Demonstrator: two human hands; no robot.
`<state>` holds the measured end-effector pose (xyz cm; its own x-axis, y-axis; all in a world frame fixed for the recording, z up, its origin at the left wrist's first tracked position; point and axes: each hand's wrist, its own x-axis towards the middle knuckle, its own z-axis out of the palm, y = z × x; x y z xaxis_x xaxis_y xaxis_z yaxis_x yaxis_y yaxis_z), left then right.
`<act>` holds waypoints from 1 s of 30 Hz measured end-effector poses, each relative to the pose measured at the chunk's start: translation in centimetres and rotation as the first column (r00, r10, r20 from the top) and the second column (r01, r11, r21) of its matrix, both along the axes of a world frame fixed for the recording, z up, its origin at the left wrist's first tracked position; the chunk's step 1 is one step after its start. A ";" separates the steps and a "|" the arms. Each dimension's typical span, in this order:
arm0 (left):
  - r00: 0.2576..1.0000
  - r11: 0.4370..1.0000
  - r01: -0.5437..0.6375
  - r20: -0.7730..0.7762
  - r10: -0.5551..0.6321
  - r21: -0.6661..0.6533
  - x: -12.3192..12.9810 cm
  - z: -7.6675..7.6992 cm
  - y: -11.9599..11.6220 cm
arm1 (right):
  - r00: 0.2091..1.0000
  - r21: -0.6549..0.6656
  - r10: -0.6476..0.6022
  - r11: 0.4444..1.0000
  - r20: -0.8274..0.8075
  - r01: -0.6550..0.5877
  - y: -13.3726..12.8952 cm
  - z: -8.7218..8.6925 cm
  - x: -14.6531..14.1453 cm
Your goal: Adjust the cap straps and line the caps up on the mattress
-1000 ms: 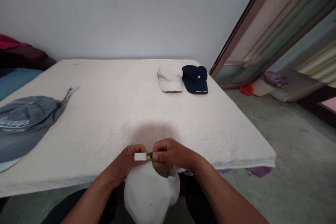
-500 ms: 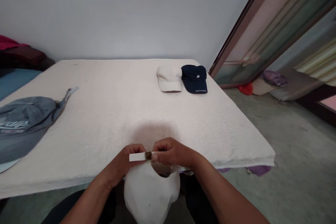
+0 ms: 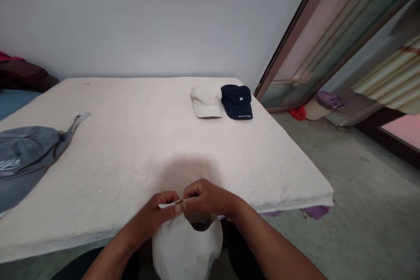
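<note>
A white cap (image 3: pixel 183 249) hangs over my lap at the table's front edge, its back opening towards the table. My left hand (image 3: pixel 157 212) pinches the white end of the cap's back strap (image 3: pixel 166 205), thumb on top. Close beside it, my right hand (image 3: pixel 210 199) is closed on the other part of the strap. Between the fingertips shows a small brownish buckle (image 3: pixel 179 201), partly covered by them. My fingers hide how the strap runs through it.
On the white-covered table (image 3: pixel 131 148), a beige cap (image 3: pixel 206 100) and a navy cap (image 3: pixel 236 101) sit side by side at the back right. A grey cap (image 3: pixel 29 148) lies at the left. Behind is a wall (image 3: pixel 147 22); a sliding door (image 3: pixel 292 52) stands at the right.
My left thumb has come over the strap beside the buckle, where the white strap end showed freely before. The strap has tilted. My view has shifted slightly.
</note>
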<state>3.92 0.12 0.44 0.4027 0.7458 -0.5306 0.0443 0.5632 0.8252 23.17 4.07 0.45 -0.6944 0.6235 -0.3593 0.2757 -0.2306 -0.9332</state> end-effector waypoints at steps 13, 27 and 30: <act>0.985 0.987 -0.117 0.116 0.129 -0.110 -0.5 -1.2 0.1 | 0.997 -0.058 -0.032 0.998 -0.071 0.028 0.1 0.0 0.1; 0.635 0.757 -0.473 0.420 0.648 -0.451 -2.2 1.0 1.8 | 0.898 -0.232 -0.359 0.924 -0.255 0.303 0.6 1.1 1.8; 0.590 0.726 -0.584 0.425 0.687 -0.363 -3.0 1.8 2.4 | 0.833 -0.319 -0.435 0.887 -0.342 0.333 0.7 0.8 2.3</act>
